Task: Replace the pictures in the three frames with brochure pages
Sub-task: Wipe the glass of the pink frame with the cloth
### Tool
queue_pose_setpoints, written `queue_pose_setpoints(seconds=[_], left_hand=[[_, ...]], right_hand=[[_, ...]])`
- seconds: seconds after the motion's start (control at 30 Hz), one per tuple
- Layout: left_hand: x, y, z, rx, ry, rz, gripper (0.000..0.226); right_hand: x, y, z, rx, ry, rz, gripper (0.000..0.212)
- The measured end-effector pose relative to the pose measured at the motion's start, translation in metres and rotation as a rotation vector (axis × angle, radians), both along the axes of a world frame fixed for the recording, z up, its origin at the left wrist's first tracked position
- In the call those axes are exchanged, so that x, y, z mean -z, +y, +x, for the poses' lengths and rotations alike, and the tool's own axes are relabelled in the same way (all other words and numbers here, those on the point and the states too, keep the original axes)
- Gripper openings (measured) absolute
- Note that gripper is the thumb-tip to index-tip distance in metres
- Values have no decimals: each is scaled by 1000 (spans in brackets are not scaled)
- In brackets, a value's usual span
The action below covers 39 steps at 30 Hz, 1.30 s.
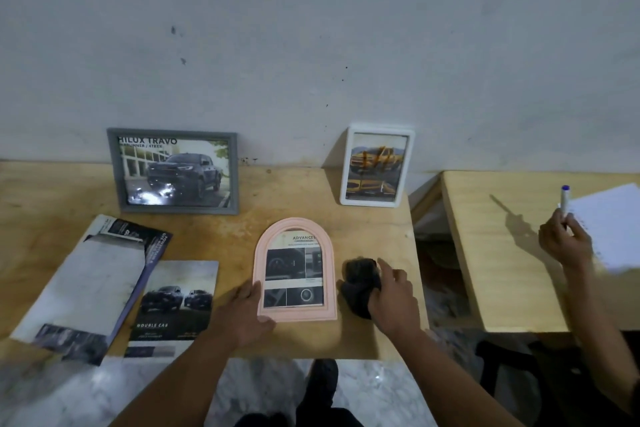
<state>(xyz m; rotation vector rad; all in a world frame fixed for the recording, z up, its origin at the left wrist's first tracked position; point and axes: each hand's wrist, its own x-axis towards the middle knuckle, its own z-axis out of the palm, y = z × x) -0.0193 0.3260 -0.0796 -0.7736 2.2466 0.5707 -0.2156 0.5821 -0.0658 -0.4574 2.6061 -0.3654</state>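
Observation:
A pink arched frame [295, 315] lies flat on the wooden table [41, 204], holding a brochure page with dashboard pictures. My left hand [246, 311] holds its lower left edge, thumb under the bottom corner. My right hand [393, 298] grips a dark crumpled cloth [360, 282] just right of the frame, index finger stretched out. A grey frame [175, 172] with a dark truck page leans on the wall at the back left. A white frame [375, 166] with a yellow truck page leans at the back right.
Loose brochure pages [173, 305] and a folded brochure [83, 281] lie at the left of the table. Across a gap at the right stands a second table [485, 253], where another person's hand [562, 239] holds a pen by white paper [613, 229].

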Motion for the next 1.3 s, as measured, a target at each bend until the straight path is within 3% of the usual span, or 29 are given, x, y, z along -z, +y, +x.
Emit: queue_pose_setpoints(seconds=[0.07, 0.17, 0.37, 0.53, 0.73, 0.8, 0.9, 1.0, 1.17, 1.3], left_hand=[[-1, 5, 4, -16, -3, 13, 102], [-4, 6, 8, -31, -5, 39, 102], [-8, 4, 6, -50, 11, 50, 101], [-11, -2, 5, -75, 67, 64, 99], [-25, -16, -10, -213, 204, 150, 71], [-24, -23, -18, -270, 221, 184, 63], [-17, -35, -25, -400, 170, 212, 67], [-1, -46, -27, -503, 187, 258, 44], [-19, -45, -38, -627, 221, 383, 17], [-20, -51, -42, -736, 241, 431, 30]], right_hand=[[0, 1, 4, -243, 66, 24, 61], [6, 4, 10, -479, -35, 179, 55], [19, 21, 8, -396, -89, 177, 23], [11, 12, 2, -392, -77, 223, 26], [-9, -41, 0, -267, -41, 13, 19], [-9, -61, 1, -194, -161, -116, 12], [-7, -87, 4, 11, -439, -272, 19], [-4, -102, 5, 253, -649, -406, 11], [-4, -117, 1, 456, -790, -437, 16], [-9, -130, 2, 488, -763, -407, 7]])
